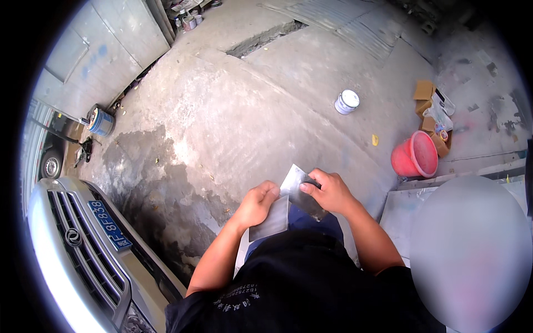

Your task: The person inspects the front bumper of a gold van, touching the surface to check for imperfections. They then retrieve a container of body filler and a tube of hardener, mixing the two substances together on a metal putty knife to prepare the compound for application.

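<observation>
My left hand (256, 204) grips a flat grey metal plate (270, 221) held in front of my body. My right hand (330, 191) pinches a second thin grey sheet (296, 178), tilted and pressed against the top edge of the first. Both plates overlap between my hands, above the stained concrete ground (233, 116). My forearms come up from the lower edge, out of a black shirt.
A silver car front (83, 250) with grille and blue plate fills the lower left. A white can (347, 101) stands on the concrete ahead. A red bucket (416, 155) and cardboard scraps (430, 105) lie at right. A blue-white can (101, 122) sits by the grey door at left.
</observation>
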A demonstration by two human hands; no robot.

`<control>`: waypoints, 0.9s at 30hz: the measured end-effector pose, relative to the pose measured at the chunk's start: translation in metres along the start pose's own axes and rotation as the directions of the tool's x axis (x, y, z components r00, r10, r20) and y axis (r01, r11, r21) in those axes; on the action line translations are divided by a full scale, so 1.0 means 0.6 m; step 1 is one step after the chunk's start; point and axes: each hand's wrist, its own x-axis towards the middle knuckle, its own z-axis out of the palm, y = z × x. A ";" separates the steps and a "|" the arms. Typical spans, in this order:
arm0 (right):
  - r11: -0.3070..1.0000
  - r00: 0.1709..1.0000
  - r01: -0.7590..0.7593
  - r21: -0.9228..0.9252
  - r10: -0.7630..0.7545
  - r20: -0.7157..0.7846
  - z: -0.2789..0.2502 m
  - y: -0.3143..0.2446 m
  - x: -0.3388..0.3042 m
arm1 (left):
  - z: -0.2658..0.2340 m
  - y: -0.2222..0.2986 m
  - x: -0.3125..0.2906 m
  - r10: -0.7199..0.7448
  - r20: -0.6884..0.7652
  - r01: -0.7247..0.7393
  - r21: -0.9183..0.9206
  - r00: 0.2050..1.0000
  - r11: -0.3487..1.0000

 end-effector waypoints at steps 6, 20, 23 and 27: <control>0.996 0.998 0.000 0.087 0.006 -0.069 -0.032 0.058 0.118 | -0.007 -0.004 0.090 -0.118 -0.149 0.113 -0.044 0.982 0.993; 0.847 0.871 -0.037 0.531 -0.233 0.432 -0.159 0.101 0.370 | 0.043 0.140 0.218 -0.428 -0.485 0.134 -0.529 0.762 0.838; 0.747 0.798 -0.071 0.661 -0.356 0.487 -0.142 0.079 0.371 | 0.062 0.182 0.201 -0.323 -0.522 0.044 -0.477 0.789 0.878; 0.849 0.741 0.031 0.528 -0.374 0.558 -0.105 0.067 0.360 | 0.096 0.187 0.178 -0.291 -0.589 -0.166 -0.599 0.754 0.783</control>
